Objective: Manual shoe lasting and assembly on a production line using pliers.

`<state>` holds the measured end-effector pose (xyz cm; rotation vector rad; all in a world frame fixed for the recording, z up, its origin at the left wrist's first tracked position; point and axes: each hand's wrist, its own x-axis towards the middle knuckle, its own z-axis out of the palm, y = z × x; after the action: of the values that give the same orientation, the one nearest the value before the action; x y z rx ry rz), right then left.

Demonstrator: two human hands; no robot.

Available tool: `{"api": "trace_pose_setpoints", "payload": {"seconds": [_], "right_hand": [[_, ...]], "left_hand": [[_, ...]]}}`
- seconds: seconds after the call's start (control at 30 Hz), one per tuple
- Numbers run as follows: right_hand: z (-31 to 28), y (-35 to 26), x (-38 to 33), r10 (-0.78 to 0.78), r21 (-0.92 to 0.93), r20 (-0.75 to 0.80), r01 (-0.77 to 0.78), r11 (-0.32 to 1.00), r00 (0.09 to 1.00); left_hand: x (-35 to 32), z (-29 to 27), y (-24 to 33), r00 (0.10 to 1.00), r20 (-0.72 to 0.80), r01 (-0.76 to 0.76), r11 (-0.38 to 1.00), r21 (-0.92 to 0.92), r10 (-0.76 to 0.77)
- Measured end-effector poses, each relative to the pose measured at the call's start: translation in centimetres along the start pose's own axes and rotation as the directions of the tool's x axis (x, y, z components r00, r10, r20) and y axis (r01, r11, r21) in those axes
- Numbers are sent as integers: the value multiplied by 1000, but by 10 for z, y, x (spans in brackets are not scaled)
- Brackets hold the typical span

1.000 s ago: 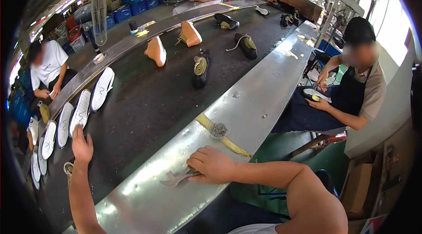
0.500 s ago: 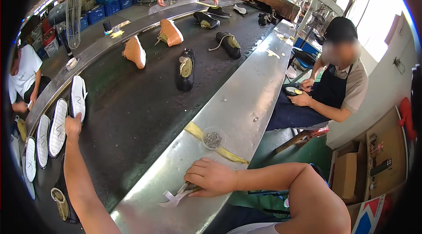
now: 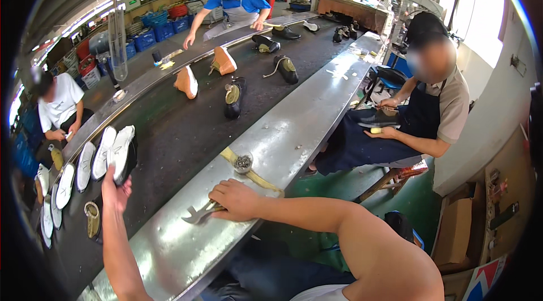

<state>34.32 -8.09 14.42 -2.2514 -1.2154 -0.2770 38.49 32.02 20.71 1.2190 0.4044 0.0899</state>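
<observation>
My left hand (image 3: 117, 192) grips the end of a black shoe (image 3: 123, 155), its white underside turned up, at the left of the dark belt. Beside it more shoes lie sole up in a row, the closest being a white-soled shoe (image 3: 103, 153). My right hand (image 3: 235, 199) rests on the metal ledge (image 3: 164, 244), closed around the handles of metal pincers (image 3: 197, 215) whose jaws point left. Just beyond that hand, a small clear cup of nails (image 3: 243, 163) stands on a yellowish strip (image 3: 266, 183) across the ledge.
Tan shoes (image 3: 224, 61) and dark shoes (image 3: 232, 97) stand along the belt (image 3: 175, 125). At the right a seated co-worker (image 3: 441, 97) holds a dark shoe. Another person in blue (image 3: 237, 4) leans over the far rail; someone in white (image 3: 62, 100) sits at the left.
My left hand has taken fuller hold of the shoe, which now sits tilted and nearer the others. My right hand keeps the pincers on the ledge. The view has shifted; the person in blue reaches out.
</observation>
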Motion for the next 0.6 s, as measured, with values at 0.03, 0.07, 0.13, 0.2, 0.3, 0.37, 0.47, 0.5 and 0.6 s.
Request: {"api": "trace_pose_setpoints", "payload": {"seconds": [0.03,0.07,0.13,0.2,0.3,0.37,0.47,0.5,0.6], "right_hand": [[0,-1,0,13,-5,13,-12,1000,1000],[-2,-1,1,-19,16,8,19,1000,1000],[6,-3,5,-3,12,-24,3,1000,1000],[16,3,6,-27,-2,-69,27,1000,997],[11,8,1,-49,-47,-104,44,998,993],[-13,-14,-10,-42,-165,-138,19,986,990],[1,-46,-86,-53,-23,-289,49,999,956],[1,-70,-110,14,166,-214,23,986,977],[29,-92,-219,307,418,138,-337,844,942]], "left_hand": [[-49,6,-11,999,5,-37,995,-92,37],[-104,7,-28,990,4,-141,982,-123,143],[-198,-23,-81,953,24,-298,948,-116,302],[-292,16,-90,974,119,-148,934,-324,195],[-370,-6,-173,986,-57,-166,971,-173,159],[-427,5,-226,993,-69,-100,995,-11,99],[-486,18,-256,981,191,-5,979,205,-35],[-502,19,-266,974,204,36,956,290,-99],[-505,21,-301,900,272,133,810,572,-340]]}}
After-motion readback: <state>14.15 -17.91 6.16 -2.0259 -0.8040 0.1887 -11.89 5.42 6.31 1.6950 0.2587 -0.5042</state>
